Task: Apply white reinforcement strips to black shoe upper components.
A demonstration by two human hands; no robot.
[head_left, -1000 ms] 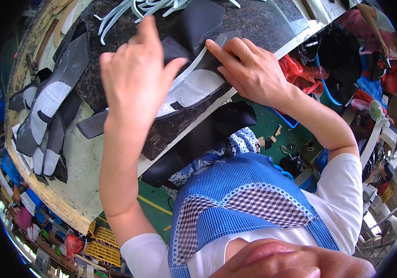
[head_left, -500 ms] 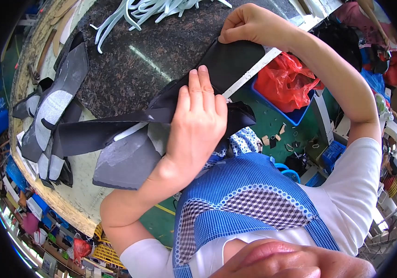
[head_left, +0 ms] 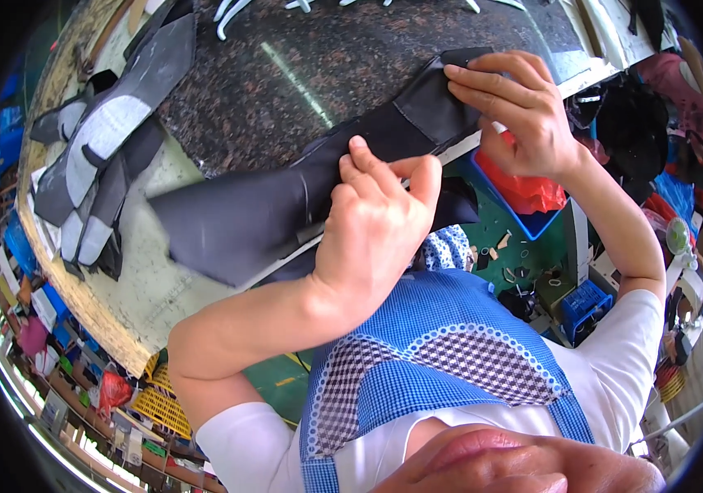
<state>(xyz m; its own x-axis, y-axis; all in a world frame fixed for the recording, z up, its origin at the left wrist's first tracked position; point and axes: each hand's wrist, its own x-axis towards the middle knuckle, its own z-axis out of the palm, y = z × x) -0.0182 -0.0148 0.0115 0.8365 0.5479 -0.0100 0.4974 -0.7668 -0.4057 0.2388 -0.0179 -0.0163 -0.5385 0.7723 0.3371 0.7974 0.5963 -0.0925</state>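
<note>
A long black leather-like piece (head_left: 241, 218), seamed across near its far end, lies along the front edge of the dark speckled slab (head_left: 253, 107). My left hand (head_left: 380, 226) rests on its middle, fingers partly bent and thumb apart. At the far right end, my right hand (head_left: 524, 107) has its fingertips over the piece and its thumb lower down, gripping that end near the edge. More black material shows below and behind my left hand, partly hidden by it. To the left lies a heap of grey and black pieces with whitish patches (head_left: 117, 123).
White strips (head_left: 232, 16) lie at the slab's far side. Below the table edge stands a blue bin (head_left: 544, 222) holding a red plastic bag (head_left: 516, 181). Scraps litter the green floor (head_left: 495, 263). A yellow crate (head_left: 158, 407) stands at the lower left, beyond the table's wooden edge (head_left: 109, 316).
The black piece has been spread out flatter, its left end turned over. My right hand has moved right and nearer, and my left hand slightly right, its fingers now bent.
</note>
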